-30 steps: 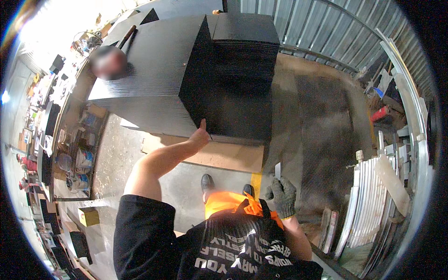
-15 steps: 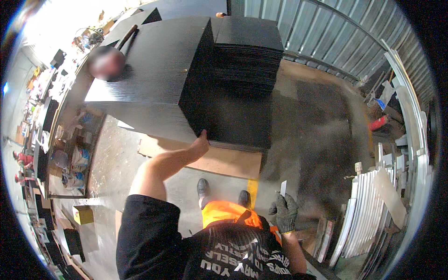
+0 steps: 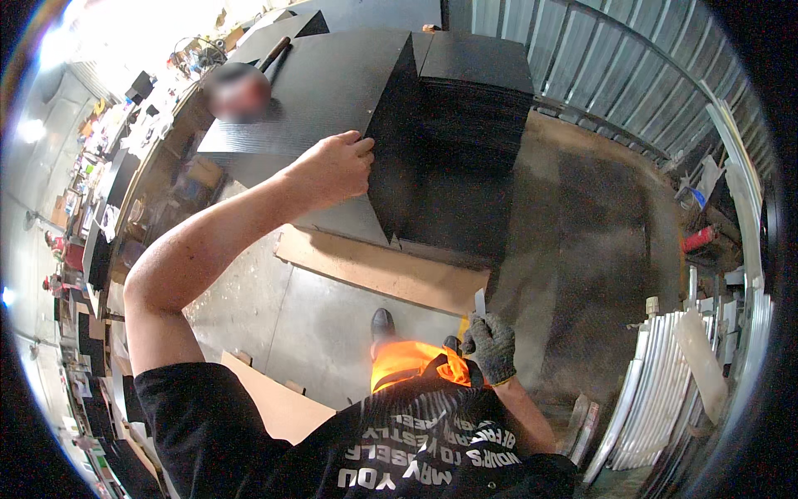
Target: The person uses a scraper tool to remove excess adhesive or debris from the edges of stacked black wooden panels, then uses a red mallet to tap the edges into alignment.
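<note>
A tall stack of black panels [image 3: 307, 91] stands in front of me. My left hand [image 3: 337, 166] is bare and reaches to the right side of its top, fingers curled at the edge of the uppermost black panel. What the fingertips do on the far side is hidden. My right hand [image 3: 492, 345], in a dark grey knitted glove, is closed near my waist around a flat pale strip [image 3: 480, 301], whose end points up from the fingers.
A lower stack of black panels [image 3: 475, 62] adjoins on the right. A tan board [image 3: 382, 270] lies beneath the stack's front. A dark stick-like handle [image 3: 274, 53] rests on top. White lengths [image 3: 661, 391] lean at right, near a red cylinder [image 3: 698, 240]. Cluttered shelving lines the left.
My left hand has risen from the stack's lower front corner to its top edge, elbow swung out leftward. My right hand stays closed on the strip, slightly higher and further left in view.
</note>
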`<action>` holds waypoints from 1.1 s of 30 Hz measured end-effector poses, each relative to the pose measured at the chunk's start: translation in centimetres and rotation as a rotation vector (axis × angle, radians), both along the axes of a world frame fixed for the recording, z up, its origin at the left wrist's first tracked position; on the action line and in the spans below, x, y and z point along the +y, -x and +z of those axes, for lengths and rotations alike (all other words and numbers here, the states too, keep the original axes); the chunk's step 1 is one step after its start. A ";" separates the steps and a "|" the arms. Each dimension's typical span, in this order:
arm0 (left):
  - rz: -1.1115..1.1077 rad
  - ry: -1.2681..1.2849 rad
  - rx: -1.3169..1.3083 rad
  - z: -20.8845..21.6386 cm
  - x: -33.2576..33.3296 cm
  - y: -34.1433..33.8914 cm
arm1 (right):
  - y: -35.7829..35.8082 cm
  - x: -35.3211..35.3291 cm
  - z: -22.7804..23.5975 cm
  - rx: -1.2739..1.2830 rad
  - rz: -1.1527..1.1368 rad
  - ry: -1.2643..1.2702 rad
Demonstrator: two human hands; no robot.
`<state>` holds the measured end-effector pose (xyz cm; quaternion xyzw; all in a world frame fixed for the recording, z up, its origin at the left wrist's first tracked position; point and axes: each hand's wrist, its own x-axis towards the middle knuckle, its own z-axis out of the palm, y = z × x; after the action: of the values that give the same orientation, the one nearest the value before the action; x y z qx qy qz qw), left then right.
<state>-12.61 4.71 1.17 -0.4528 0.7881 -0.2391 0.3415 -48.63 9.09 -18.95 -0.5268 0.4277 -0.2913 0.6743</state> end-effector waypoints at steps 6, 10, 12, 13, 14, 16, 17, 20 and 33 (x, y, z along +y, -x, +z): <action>-0.071 -0.072 0.434 0.0 -0.8 -4.2 | 1.0 -0.3 0.9 -0.052 -0.058 -0.061; 0.082 -0.202 0.697 1.1 -1.4 -4.7 | 1.3 -0.4 0.9 -0.047 -0.079 -0.054; 0.145 -0.184 0.894 1.7 -1.3 -4.6 | 1.3 -0.5 1.5 -0.038 -0.072 -0.058; 0.144 -0.126 0.983 1.9 -0.9 -4.1 | 1.3 -0.5 1.4 -0.043 -0.077 -0.058; 0.142 -0.067 1.070 2.1 -0.6 -3.9 | 1.3 -0.5 1.3 -0.049 -0.081 -0.058; 0.155 -0.073 1.035 1.9 -0.7 -4.1 | 1.4 -0.6 1.1 -0.040 -0.076 -0.027; 0.133 -0.057 0.991 1.4 -0.6 -4.3 | 1.4 -0.6 1.1 -0.026 -0.065 0.003; 0.049 -0.054 0.963 0.5 -0.7 -5.0 | 1.1 -0.7 1.3 -0.001 -0.050 0.007; 0.545 1.035 2.051 -12.3 13.4 1.8 | 0.3 -1.5 0.5 0.047 -0.042 0.004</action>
<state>-14.38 18.08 -11.09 -0.6709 0.3806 0.0262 -0.6359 -48.96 7.55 -18.48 -0.5258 0.4539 -0.2936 0.6567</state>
